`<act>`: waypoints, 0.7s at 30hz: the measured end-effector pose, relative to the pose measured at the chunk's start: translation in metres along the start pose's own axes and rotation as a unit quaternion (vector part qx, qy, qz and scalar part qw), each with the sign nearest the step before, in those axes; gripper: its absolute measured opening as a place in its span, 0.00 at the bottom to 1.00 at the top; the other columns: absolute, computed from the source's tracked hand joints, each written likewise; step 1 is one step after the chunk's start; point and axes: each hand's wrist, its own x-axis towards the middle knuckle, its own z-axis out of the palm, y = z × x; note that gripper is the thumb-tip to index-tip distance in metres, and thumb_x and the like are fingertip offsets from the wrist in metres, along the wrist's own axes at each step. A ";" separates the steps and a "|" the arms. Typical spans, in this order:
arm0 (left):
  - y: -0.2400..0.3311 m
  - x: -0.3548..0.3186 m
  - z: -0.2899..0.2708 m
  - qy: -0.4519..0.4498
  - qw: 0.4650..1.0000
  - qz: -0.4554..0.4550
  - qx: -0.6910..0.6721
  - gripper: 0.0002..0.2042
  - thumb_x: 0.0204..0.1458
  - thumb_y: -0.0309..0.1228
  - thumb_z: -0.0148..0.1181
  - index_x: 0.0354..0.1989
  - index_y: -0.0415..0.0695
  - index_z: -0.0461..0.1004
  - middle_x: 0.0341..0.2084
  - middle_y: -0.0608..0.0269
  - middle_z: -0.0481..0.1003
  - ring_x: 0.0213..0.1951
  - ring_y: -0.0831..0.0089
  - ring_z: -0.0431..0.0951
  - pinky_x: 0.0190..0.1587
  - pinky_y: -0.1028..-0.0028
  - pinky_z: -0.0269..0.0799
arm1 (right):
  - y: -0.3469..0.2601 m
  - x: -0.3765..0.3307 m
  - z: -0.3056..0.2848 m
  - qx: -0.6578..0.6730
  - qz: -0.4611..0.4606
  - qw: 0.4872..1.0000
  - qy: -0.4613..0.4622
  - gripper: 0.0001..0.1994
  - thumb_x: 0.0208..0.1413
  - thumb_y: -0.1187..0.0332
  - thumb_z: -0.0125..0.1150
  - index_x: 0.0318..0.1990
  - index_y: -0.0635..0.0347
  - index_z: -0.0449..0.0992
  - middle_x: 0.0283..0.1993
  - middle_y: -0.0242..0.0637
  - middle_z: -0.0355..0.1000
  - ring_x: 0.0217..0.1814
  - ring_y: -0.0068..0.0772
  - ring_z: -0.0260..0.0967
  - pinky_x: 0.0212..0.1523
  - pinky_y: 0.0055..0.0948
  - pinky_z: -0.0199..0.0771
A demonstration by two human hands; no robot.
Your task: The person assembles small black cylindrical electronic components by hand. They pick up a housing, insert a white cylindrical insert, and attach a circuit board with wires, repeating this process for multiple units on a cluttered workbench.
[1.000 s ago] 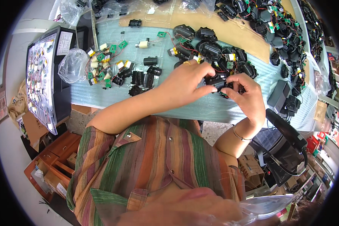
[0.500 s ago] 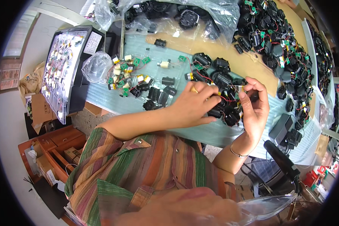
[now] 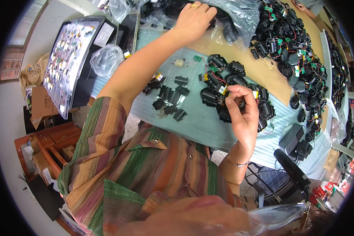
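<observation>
Right hand [image 3: 243, 114] pinched a small black part [image 3: 240, 104] above the desk [image 3: 200, 126], beside wired black modules [image 3: 224, 84]. Farther off, left hand [image 3: 192, 17] gripped a clear bag [image 3: 240, 13] of parts; tugging it might have spilled them.

Teal-topped workbench [image 3: 200, 126], wooden drawers [image 3: 47, 145], grey floor [image 3: 11, 129]

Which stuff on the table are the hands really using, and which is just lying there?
In use:
- left hand reaching into the clear plastic bag of black parts
- right hand pinching a small black part

Lying about:
- pile of black wired parts
- small black pieces
- crumpled clear bag
- parts tray
</observation>
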 end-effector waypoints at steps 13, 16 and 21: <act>-0.010 -0.122 -0.120 0.067 0.660 -0.400 -0.632 0.20 0.55 0.27 0.64 0.53 0.40 0.64 0.45 0.56 0.75 0.44 0.69 0.78 0.37 0.65 0.81 | 0.032 0.098 0.109 -0.464 -0.254 0.838 -0.136 0.12 0.50 0.77 0.56 0.43 0.62 0.77 0.37 0.46 0.74 0.47 0.49 0.71 0.48 0.43 0.75; -0.004 -0.148 -0.125 0.108 0.615 -0.411 -0.664 0.17 0.59 0.24 0.60 0.53 0.38 0.61 0.44 0.57 0.76 0.43 0.69 0.80 0.35 0.69 0.84 | 0.044 0.109 0.121 -0.551 -0.256 0.773 -0.185 0.13 0.51 0.77 0.53 0.44 0.64 0.76 0.39 0.50 0.74 0.48 0.54 0.71 0.50 0.43 0.74; -0.001 -0.176 -0.136 0.146 0.559 -0.411 -0.705 0.10 0.60 0.23 0.57 0.48 0.41 0.66 0.41 0.59 0.77 0.42 0.71 0.80 0.42 0.69 0.80 | 0.034 0.117 0.091 -0.370 -0.167 0.899 -0.165 0.17 0.54 0.71 0.61 0.51 0.67 0.75 0.45 0.50 0.76 0.45 0.48 0.74 0.48 0.36 0.73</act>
